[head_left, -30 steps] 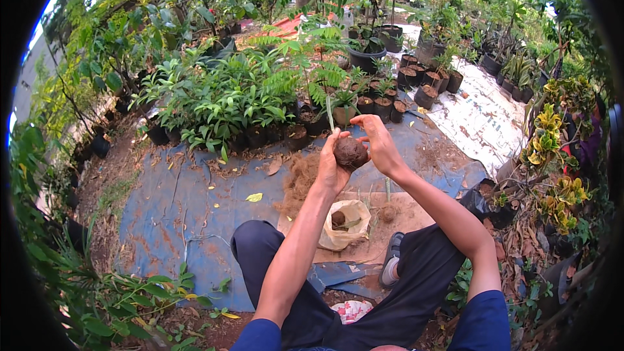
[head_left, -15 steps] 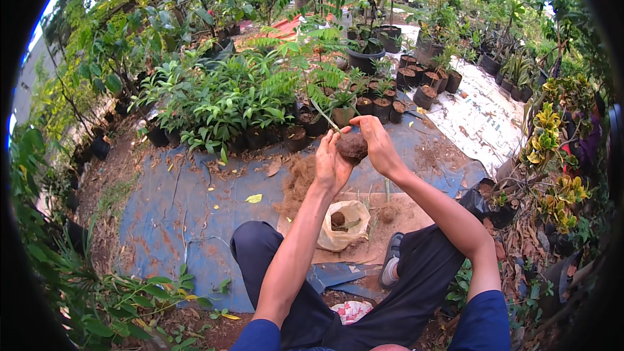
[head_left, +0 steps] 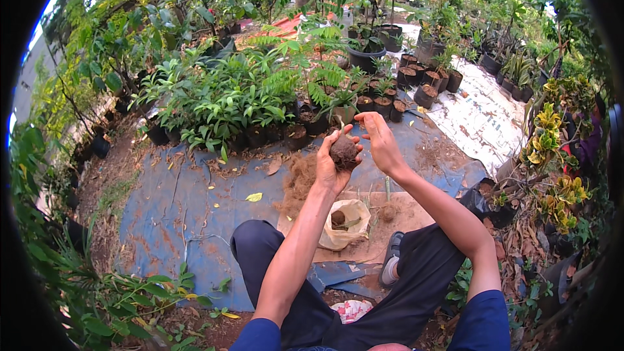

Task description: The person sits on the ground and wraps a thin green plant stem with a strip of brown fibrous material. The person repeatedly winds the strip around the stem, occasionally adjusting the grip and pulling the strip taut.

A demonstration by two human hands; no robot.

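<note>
In the head view, I have the brown soil ball [head_left: 344,153] near the middle of the frame, cupped in the left hand [head_left: 330,166], fingers curled around it and a short green shoot at its top. Just right of it, I see the right hand [head_left: 381,145] raised, fingers extended, closed on nothing. Below centre, a pale bag [head_left: 335,242] holding a round brown clump [head_left: 338,219] sits on a tan mat [head_left: 380,253]; the left forearm blocks part of that mat from me. Left of the forearm, brown fibre [head_left: 298,182] lies on a blue tarp [head_left: 195,214]. Potted plants [head_left: 240,97] crowd the upper frame, and a white sheet [head_left: 481,107] stretches across the upper right.
</note>
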